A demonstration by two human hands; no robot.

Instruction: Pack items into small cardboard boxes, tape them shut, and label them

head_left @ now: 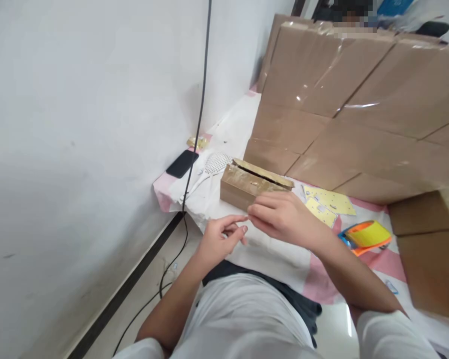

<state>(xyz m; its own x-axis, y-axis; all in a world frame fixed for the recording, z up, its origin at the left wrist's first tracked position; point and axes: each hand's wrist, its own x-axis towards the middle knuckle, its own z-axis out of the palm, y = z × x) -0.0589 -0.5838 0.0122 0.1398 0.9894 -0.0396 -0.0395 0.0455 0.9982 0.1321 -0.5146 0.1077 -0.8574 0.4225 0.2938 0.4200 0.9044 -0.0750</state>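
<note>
Pink-checked table [322, 279], taped box [247, 188] just beyond right hand [284, 217], left hand [220, 238] fingertips meeting it, grips unclear

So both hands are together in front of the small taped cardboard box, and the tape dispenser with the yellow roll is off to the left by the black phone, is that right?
Not quite. The head view shows the tape dispenser on the right, beside the yellow sheets, not by the black phone, which lies left near the wall. The rest holds: left hand and right hand meet in front of the small taped cardboard box.

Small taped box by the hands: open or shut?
Partly open. The small taped box has its top flap lifted, with a dark gap under it. The right hand is beside it; contents cannot be seen.
</note>
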